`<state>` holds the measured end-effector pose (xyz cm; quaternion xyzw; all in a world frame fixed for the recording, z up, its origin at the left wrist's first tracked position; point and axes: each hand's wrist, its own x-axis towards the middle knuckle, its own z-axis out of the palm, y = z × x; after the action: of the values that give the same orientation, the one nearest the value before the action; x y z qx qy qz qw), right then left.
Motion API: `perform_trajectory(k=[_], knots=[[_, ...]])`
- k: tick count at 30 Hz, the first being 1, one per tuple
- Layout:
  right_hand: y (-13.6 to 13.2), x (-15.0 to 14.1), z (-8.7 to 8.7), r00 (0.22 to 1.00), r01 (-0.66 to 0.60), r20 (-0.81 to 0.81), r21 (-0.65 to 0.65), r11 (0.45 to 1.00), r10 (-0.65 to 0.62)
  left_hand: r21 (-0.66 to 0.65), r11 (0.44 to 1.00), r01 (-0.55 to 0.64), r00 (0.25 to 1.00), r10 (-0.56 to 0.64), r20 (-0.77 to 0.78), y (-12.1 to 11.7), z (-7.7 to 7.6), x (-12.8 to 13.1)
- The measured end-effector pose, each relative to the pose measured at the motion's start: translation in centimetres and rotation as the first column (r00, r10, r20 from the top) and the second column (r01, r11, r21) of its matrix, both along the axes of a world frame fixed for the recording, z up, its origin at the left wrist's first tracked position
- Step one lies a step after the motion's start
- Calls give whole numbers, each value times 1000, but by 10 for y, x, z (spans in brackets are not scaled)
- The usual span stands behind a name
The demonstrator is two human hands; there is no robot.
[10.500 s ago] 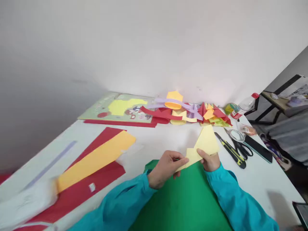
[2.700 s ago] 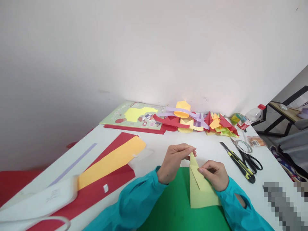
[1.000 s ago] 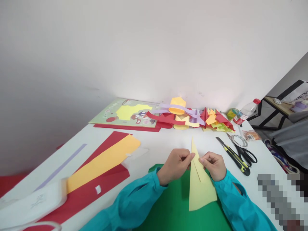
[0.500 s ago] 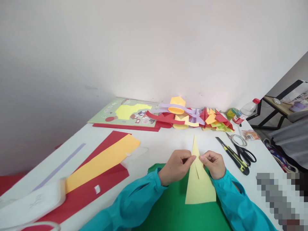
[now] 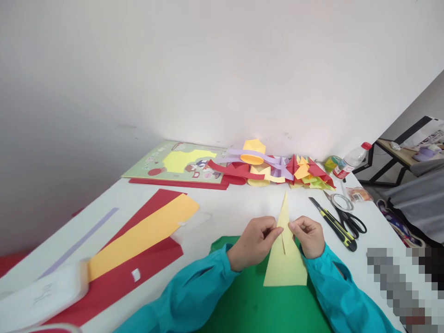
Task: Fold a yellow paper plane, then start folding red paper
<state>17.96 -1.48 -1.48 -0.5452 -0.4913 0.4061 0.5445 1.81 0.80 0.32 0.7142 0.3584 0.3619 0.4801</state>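
Note:
Between my hands is a pale yellow folded paper (image 5: 286, 270), narrow and pointed at the top and wide at the bottom, with a slit or fold edge down its middle. My left hand (image 5: 255, 243) pinches its left edge between thumb and forefinger. On the opposite edge, my right hand (image 5: 308, 237) pinches it the same way, with the other fingers curled. Both hands are closed. Under the paper lies a green sheet (image 5: 256, 305), partly covered by my sleeves.
A utility knife (image 5: 335, 226), black scissors (image 5: 352, 222) and a tape roll (image 5: 342, 202) lie at right. Behind them stands a bottle (image 5: 350, 162). Folded paper pieces (image 5: 249, 171) line the wall. Orange paper (image 5: 142, 233) and a white device (image 5: 52, 289) are at left.
The paper's tip has tilted slightly to the right and its lower edge has risen a little. Both hands keep their pinch. The whole view has shifted slightly.

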Motion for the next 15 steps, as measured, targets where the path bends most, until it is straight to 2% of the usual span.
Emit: perform_trajectory(k=[3, 5, 10, 15], knots=[[0, 1, 1, 1000, 21, 12, 3, 1000, -21, -77, 997, 24, 1000, -23, 16, 0, 1, 0], [1, 1, 1, 999, 39, 14, 7, 999, -39, -80, 995, 52, 999, -51, 14, 0, 1, 0], [0, 1, 2, 999, 48, 11, 14, 999, -48, 77, 997, 11, 1000, -9, -26, 0, 0, 1], [1, 2, 1, 996, 93, 12, 33, 995, -93, -36, 999, 35, 999, -35, 6, 0, 0, 2]])
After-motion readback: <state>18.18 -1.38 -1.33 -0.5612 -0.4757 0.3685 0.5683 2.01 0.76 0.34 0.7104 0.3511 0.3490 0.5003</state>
